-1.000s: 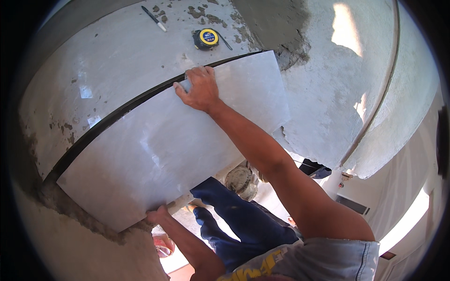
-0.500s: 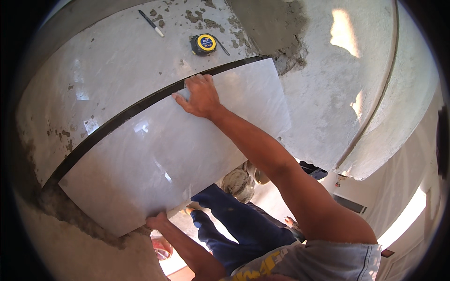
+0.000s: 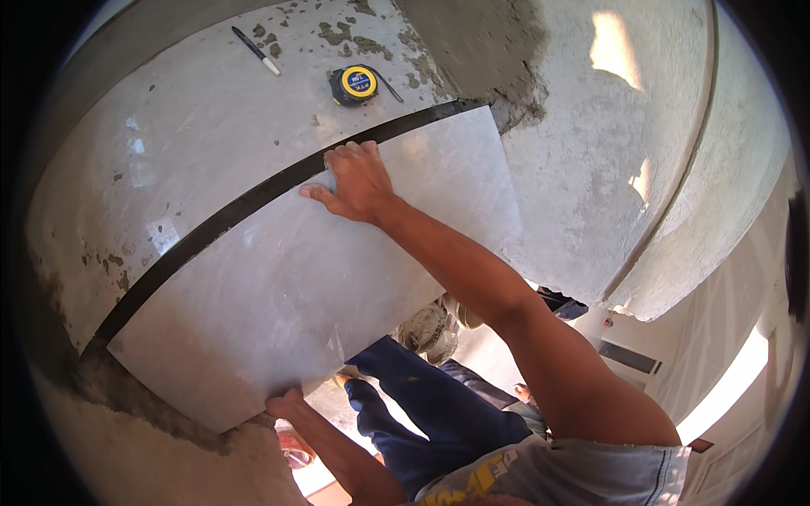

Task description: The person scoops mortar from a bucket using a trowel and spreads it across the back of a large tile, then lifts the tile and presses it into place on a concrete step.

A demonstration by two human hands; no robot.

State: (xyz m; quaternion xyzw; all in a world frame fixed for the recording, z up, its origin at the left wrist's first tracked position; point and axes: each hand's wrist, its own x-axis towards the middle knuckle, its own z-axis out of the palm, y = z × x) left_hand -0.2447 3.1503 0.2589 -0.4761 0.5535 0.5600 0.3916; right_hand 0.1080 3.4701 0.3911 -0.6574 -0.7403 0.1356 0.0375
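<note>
A large, pale grey, polished tile point(image 3: 278, 295) lies at the front edge of a tiled surface. My right hand point(image 3: 359, 181) grips its far edge, with the fingertips bent over the rim and the thumb out to the side. At the near edge, toward the left corner, my left hand point(image 3: 285, 404) grips the same tile; its fingers are partly hidden under the edge. A dark strip point(image 3: 245, 207) runs along the tile's far side, between it and the tiled surface behind.
On the far tiled surface point(image 3: 181, 126) lie a black-and-yellow tape measure point(image 3: 356, 84), a marker pen point(image 3: 256, 51) and mortar crumbs. Wet mortar point(image 3: 481, 46) covers a patch at the back. A rough wall point(image 3: 126, 438) borders the left. Below is a mortar-caked bucket point(image 3: 426, 333).
The dark strip beyond the tile looks wider, and the reflections on the tile have changed. My right hand has shifted slightly nearer along with the far edge. My left hand keeps its hold.
</note>
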